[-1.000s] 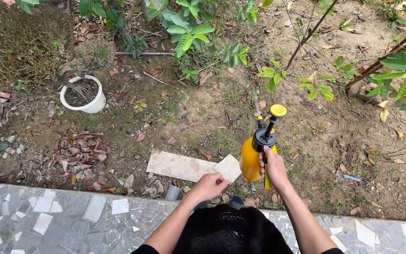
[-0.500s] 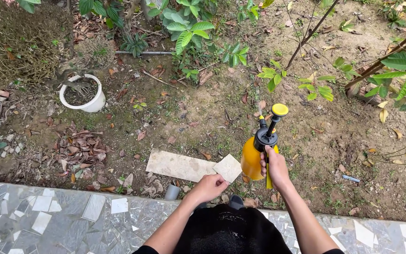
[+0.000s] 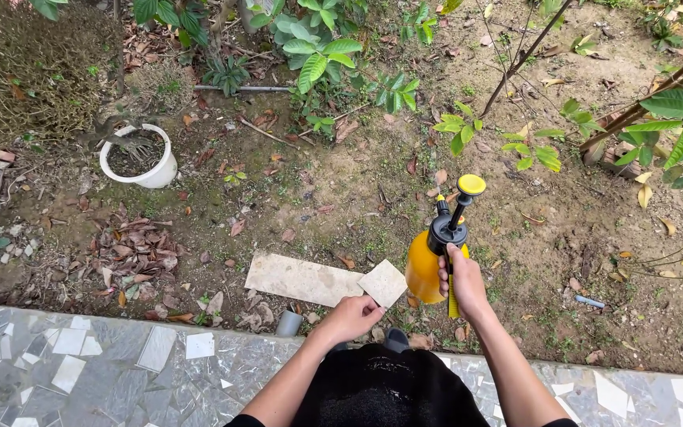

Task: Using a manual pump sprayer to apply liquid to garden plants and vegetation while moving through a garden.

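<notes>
Gripped upright at the handle by the right hand (image 3: 462, 278) just right of the pale stone slab (image 3: 302, 278), yellow pump sprayer (image 3: 424, 265), plunger knob (image 3: 470, 184) raised away; left hand (image 3: 351, 315) loosely curled, empty, nearer the slab.
</notes>
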